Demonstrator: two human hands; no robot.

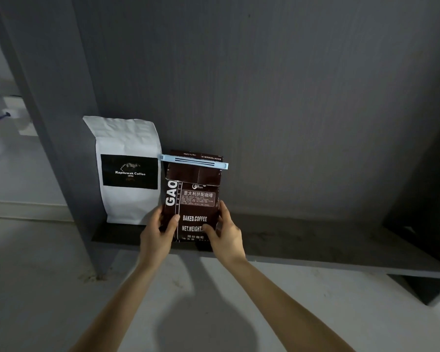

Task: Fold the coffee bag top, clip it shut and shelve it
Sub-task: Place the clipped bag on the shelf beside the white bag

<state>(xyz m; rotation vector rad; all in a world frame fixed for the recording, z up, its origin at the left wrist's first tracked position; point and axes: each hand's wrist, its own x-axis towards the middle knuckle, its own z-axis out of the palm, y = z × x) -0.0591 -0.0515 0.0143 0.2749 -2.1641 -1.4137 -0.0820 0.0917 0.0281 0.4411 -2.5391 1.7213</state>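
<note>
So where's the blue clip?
The blue clip is clamped across the folded top of the brown coffee bag, just right of the white coffee bag.

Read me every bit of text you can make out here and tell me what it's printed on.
"Kopiluwak Coffee 1896": black label on the white bag.
"GAO", "BAKED.COFFEE", "NET.WEIGHT": brown coffee bag, the last cut off by the right hand.
"意大利拼配咖啡": panel on the brown bag.
Fine print under that panel and on the folded top: too small to read.

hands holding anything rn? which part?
Both hold the brown coffee bag by its lower sides: left hand on the left edge, right hand on the right edge, well below the blue clip.
</note>
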